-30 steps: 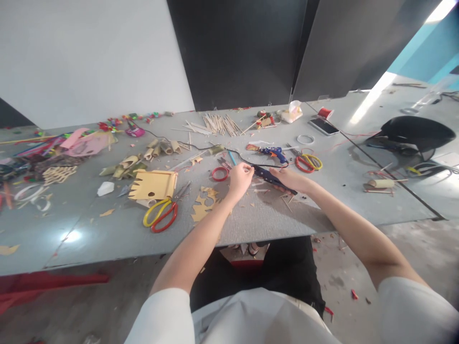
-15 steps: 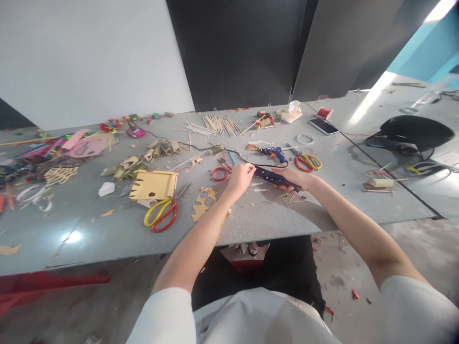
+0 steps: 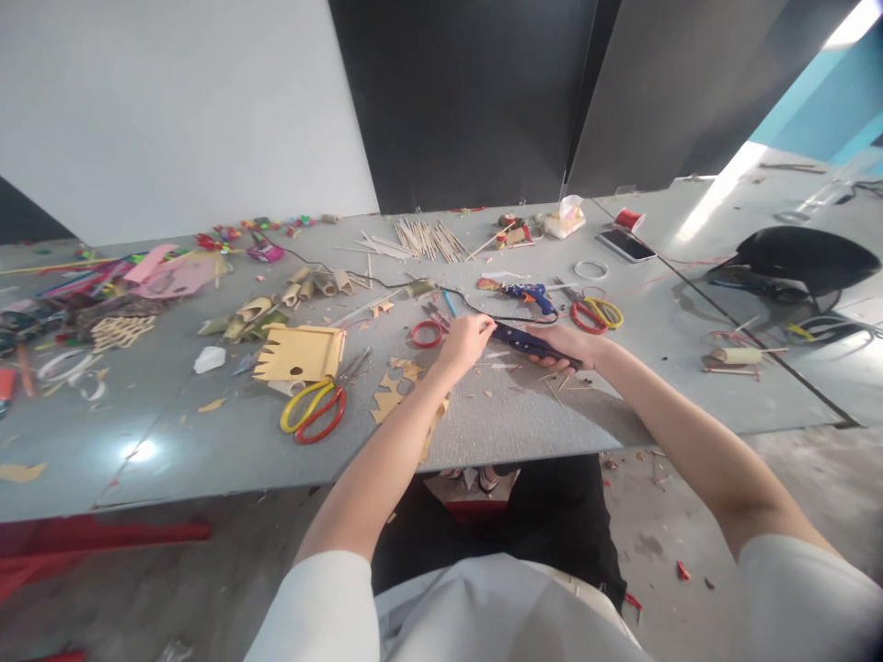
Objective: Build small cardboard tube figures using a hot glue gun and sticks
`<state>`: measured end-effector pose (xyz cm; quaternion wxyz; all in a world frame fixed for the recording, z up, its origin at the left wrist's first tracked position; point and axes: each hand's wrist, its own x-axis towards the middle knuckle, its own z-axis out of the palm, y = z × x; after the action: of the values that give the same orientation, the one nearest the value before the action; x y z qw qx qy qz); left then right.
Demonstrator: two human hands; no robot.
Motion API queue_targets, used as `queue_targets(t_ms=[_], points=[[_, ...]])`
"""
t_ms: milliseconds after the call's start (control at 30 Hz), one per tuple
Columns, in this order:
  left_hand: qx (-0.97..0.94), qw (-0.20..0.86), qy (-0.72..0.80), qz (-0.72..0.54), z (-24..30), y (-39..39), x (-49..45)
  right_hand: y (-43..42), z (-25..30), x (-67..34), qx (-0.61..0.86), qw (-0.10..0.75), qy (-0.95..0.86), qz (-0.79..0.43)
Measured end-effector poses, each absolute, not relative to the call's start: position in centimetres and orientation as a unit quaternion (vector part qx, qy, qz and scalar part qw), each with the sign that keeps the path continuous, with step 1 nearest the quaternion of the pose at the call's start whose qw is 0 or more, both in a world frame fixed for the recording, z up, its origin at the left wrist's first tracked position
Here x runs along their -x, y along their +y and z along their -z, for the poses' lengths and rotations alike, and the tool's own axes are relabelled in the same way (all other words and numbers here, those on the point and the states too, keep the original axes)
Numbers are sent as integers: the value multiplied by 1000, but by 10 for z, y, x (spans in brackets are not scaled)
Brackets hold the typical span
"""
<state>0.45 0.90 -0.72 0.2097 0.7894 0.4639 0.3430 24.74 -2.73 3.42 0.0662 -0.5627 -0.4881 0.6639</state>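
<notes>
My right hand (image 3: pixel 571 348) is wrapped round a long dark blue tool with silver rivets (image 3: pixel 525 341), whose exact kind I cannot make out. It is held above the table, its far end pointing left. At that end, my left hand (image 3: pixel 469 338) is closed in a pinch; whatever is between its fingertips is too small to name. Just beyond the hands lie a blue glue gun (image 3: pixel 528 294) and scissors with red and yellow handles (image 3: pixel 597 313). A red tape ring (image 3: pixel 426 334) is left of my left hand.
Yellow-and-red-handled scissors (image 3: pixel 314 409) lie beside a notched tan board (image 3: pixel 302 352). Bamboo pieces (image 3: pixel 252 317), thin sticks (image 3: pixel 433 239) and cut scraps (image 3: pixel 396 391) are spread across the grey table (image 3: pixel 517 423). A phone (image 3: pixel 625 245) and red thread spool (image 3: pixel 629 220) are at the back right.
The view has shifted slightly, so the table things appear a little further right. Both hands keep nearly the same pose on the dark blue tool.
</notes>
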Motion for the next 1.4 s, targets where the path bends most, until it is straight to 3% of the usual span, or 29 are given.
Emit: queue_targets(t_ms=[433,633,1000,1400], points=[[-791,219,464,-332,6,11,-6,-21,-35,-246,576,47,-383,-721],[-781,210,468,-355,9,14,-5,-24,-41,-251,583,51,-414,-697],[-693,265,460,-488,13,18,-1,-21,-44,-273,598,136,-474,-632],[-678,316,453,-484,17,11,-1,-24,-48,-272,609,243,-515,-552]])
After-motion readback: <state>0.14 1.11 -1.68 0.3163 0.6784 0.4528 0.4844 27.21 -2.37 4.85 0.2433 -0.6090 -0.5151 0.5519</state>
